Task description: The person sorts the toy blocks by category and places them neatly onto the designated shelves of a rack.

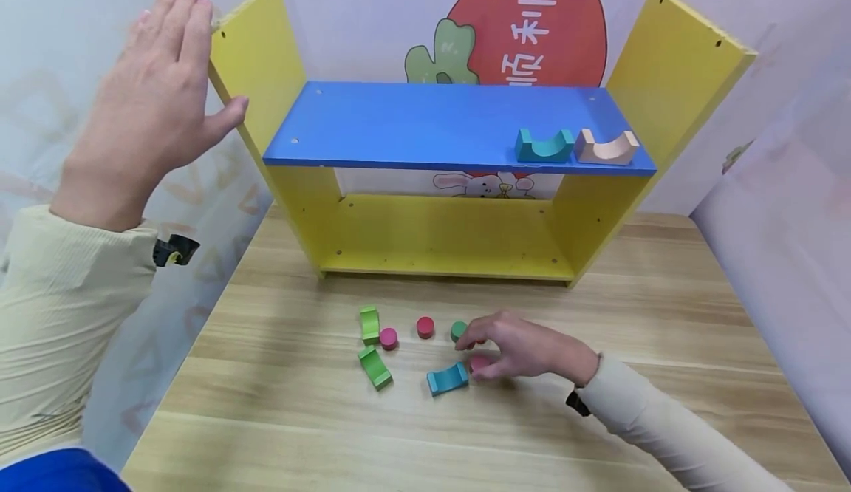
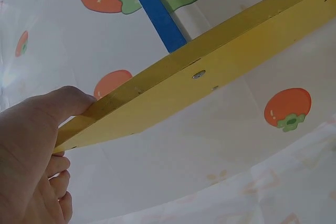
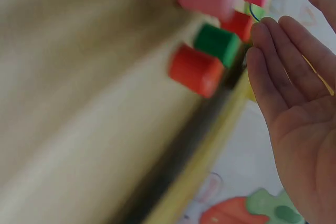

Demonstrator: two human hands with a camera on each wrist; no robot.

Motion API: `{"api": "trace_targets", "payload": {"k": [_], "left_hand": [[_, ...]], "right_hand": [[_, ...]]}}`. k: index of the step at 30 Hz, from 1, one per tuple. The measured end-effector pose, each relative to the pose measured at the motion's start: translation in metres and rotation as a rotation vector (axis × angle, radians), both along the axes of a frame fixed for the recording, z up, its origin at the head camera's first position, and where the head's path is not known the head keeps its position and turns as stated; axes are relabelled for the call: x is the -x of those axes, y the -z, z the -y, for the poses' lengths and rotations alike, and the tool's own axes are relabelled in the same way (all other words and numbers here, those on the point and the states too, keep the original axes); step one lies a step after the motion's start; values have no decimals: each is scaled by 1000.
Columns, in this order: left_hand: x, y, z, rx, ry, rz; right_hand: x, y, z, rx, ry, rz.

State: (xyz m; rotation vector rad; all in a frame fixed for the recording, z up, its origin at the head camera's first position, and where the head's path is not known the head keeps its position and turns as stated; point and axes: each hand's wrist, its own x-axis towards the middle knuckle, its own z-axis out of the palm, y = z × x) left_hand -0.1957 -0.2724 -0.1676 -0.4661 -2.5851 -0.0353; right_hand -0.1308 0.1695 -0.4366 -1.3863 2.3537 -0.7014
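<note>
My left hand [image 1: 149,86] grips the yellow side panel [image 2: 210,72] of a small shelf, thumb on one face and fingers on the other. Over the table, my right hand [image 1: 525,348] reaches down with fingers extended and nothing in its grasp. Close to its fingertips are a green cylinder [image 1: 458,331], a pink cylinder [image 1: 479,363] and a blue curved block [image 1: 448,379]. An orange-red cylinder [image 3: 195,70] shows beside the green one in the right wrist view; the hand mostly covers it in the head view.
Left of these lie a red cylinder [image 1: 425,327], a magenta cylinder [image 1: 388,339] and two light green curved blocks [image 1: 375,368]. A teal curved block [image 1: 544,148] and a beige curved block [image 1: 606,149] sit on the blue shelf board [image 1: 425,123]. The shelf stands at the table's [image 1: 332,433] back.
</note>
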Motion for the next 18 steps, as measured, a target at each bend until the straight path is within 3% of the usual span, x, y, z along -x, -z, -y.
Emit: {"api": "trace_targets", "payload": {"k": [5,8,18], "left_hand": [[1,1,0,-7,0,2],[1,1,1,-11,2,-1],[1,1,0,-10,-6,8]], "right_hand": [[-5,29,1,57,-1,-34],[-7,41,2,59,29,-9],[-12,51,7,68,79,43]]}}
